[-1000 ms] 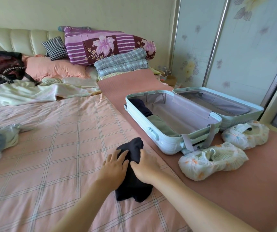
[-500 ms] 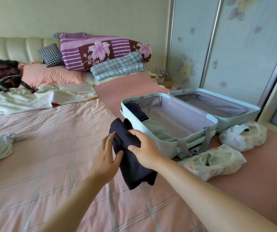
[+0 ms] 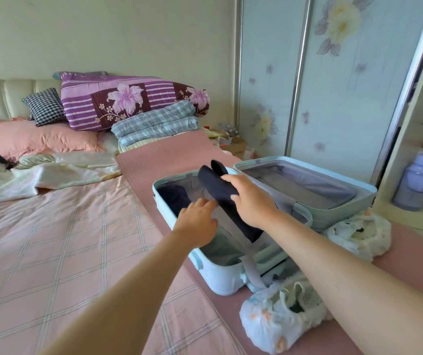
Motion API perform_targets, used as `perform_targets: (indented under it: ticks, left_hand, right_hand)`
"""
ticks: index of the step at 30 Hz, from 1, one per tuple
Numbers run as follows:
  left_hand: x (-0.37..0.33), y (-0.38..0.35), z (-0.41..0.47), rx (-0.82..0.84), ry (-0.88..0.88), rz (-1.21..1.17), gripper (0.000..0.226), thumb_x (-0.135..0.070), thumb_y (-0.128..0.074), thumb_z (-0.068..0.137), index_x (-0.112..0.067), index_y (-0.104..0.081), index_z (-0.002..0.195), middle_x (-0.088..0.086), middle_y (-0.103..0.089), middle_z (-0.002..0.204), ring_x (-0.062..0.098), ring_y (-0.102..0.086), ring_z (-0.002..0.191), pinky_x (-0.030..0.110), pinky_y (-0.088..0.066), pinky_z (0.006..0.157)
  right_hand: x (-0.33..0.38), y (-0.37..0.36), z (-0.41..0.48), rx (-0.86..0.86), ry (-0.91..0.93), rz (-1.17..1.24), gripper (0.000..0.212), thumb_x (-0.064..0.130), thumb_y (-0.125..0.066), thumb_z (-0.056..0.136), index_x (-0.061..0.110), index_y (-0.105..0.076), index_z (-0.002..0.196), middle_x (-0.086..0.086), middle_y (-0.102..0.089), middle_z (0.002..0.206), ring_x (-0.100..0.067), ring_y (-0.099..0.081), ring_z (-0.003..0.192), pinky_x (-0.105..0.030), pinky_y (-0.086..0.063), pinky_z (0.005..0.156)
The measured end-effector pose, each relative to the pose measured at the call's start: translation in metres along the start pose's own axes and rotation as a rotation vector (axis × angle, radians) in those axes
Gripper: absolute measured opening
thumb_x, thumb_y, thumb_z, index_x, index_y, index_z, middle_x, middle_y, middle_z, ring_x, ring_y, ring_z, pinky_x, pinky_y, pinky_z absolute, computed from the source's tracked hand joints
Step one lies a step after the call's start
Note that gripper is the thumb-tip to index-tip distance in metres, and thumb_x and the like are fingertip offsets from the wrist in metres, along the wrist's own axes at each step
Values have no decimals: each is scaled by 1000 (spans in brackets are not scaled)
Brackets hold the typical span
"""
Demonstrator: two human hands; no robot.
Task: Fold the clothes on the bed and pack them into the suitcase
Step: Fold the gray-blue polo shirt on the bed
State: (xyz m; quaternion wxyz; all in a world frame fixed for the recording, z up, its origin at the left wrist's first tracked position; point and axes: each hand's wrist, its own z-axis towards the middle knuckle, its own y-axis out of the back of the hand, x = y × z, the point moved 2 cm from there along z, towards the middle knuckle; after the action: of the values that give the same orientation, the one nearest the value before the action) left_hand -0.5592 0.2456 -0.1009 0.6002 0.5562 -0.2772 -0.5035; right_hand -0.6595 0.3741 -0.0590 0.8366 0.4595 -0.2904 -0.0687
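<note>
While you had that folded dark garment [image 3: 220, 188] tilted over the near half of the suitcase [image 3: 220, 280], your right hand [image 3: 253, 201] was the only thing really holding it, with its fingers wrapped round the bundle at about the middle. Your left hand [image 3: 197, 221] was open, fingers straight, reaching in at the left side of the bundle. I couldn't tell if the fingertips were actually touching it. The suitcase sat open along the right edge of the bed [image 3: 64, 239], with another dark piece [image 3: 174, 198] already in its far left corner and a green one [image 3: 220, 249] at the near end, so the free spot looked like the middle. Stuff that could've gone wrong from there, imo: with a one-handed grip at the middle the lower end was just dangling, and the fold could've come apart on the way down if your left hand didn't get under it. That loose end was also close above the near rim and the grey strap [image 3: 252, 272], so it might've snagged or draped over the edge instead of landing flat. And dropping it onto the green piece rather than beside it would've made a lumpy stack.
</note>
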Motion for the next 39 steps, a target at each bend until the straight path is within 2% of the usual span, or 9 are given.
perform_targets:
  ticks: [4,10,14,19,24,28,32,35,39]
  left_hand:
    - [8,-32,23,354,67,49,51,-35,-43,98,-33,-40,148,0,-33,157,29,-37,140,45,-35,114]
    - [22,-39,40,370,91,170,44,-39,-55,85,-35,-59,128,-7,-57,133,22,-57,118,36,-48,96]
    - [20,-39,59,331,91,182,40,-44,-48,84,-30,-67,117,-2,-64,122,25,-60,108,40,-47,94]
    - [15,-53,82,250,55,182,46,-35,-44,96,-32,-48,142,5,-52,140,30,-49,124,45,-38,104]
    - [16,-71,97,359,93,127,58,-33,-37,99,-31,-23,155,12,-39,152,34,-39,136,51,-30,111]
    - [18,-79,110,419,129,35,57,-33,-30,99,-33,-18,155,10,-39,154,35,-43,134,49,-29,107]
    - [19,-86,114,518,132,49,61,-30,-31,98,-40,-15,156,4,-30,160,31,-34,143,51,-20,115]
    - [18,-88,116,500,131,141,58,-30,-33,96,-39,-28,153,3,-39,156,27,-37,142,49,-16,117]
    - [13,-88,115,451,99,220,50,-33,-31,94,-34,-48,142,1,-55,141,24,-48,130,47,-18,114]
  right_hand:
    - [-39,-28,11,142,-113,-21,54,17,-45,104,31,-31,154,1,-40,157,-28,-48,133,-39,-42,100]
    - [-74,-51,35,309,-376,248,63,15,-51,100,26,-26,156,-4,-33,160,-26,-39,141,-40,-35,113]
    - [-88,-55,36,434,-503,89,66,21,-37,94,19,-19,157,-11,-30,160,-31,-37,142,-45,-34,113]
    - [-104,-63,31,453,-577,-6,68,25,-40,87,8,-29,151,-16,-45,148,-33,-48,129,-40,-43,95]
    - [-110,-62,30,498,-539,-69,59,22,-40,91,12,-37,148,-14,-48,147,-32,-50,128,-39,-43,97]
    - [-112,-59,28,551,-465,-128,44,18,-37,96,13,-49,138,-14,-54,138,-31,-53,118,-39,-44,93]
    - [-109,-65,19,648,-450,-297,64,21,-40,95,17,-23,156,-14,-34,155,-37,-42,135,-46,-42,105]
    - [-95,-68,18,647,-381,-256,81,17,-39,94,27,4,161,-7,-7,167,-34,-22,149,-47,-32,116]
    - [-90,-71,11,847,-420,-219,83,20,-37,95,36,14,158,9,12,168,-33,-27,148,-45,-32,117]
